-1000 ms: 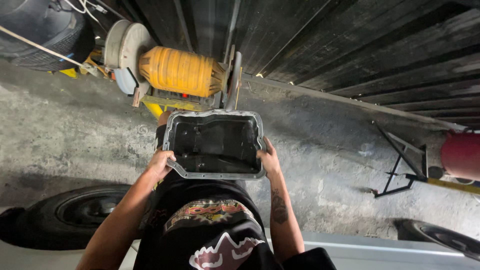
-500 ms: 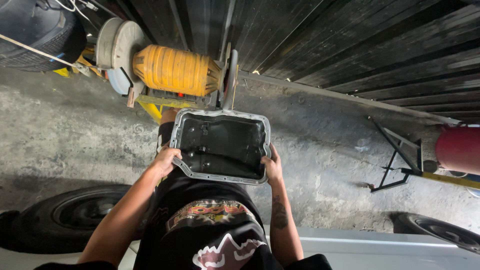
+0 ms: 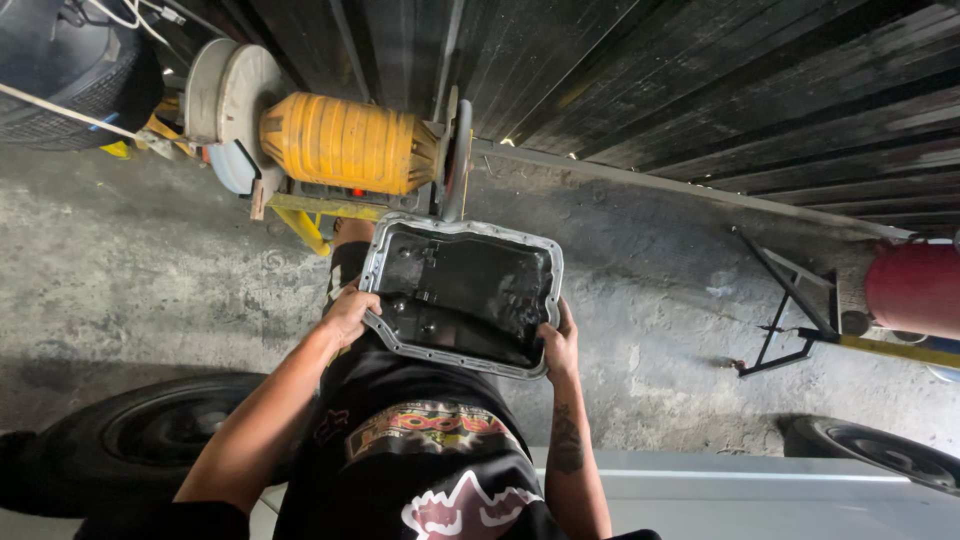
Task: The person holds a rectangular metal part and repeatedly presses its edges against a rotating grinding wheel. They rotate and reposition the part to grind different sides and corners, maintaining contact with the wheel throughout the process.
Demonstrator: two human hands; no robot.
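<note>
1. The left hand and right hand each grip the near rim of a shallow metal pan, held level in the air above the concrete floor.
2. Judging by its dark, glossy inside, any tilt could spill residue onto the black shirt.
3. The fingers under the rim are hidden; the yellow drum behind the pan blocks what lies past it.

Pan held between left hand and right hand above floor; drum beyond; tyre left.
</note>
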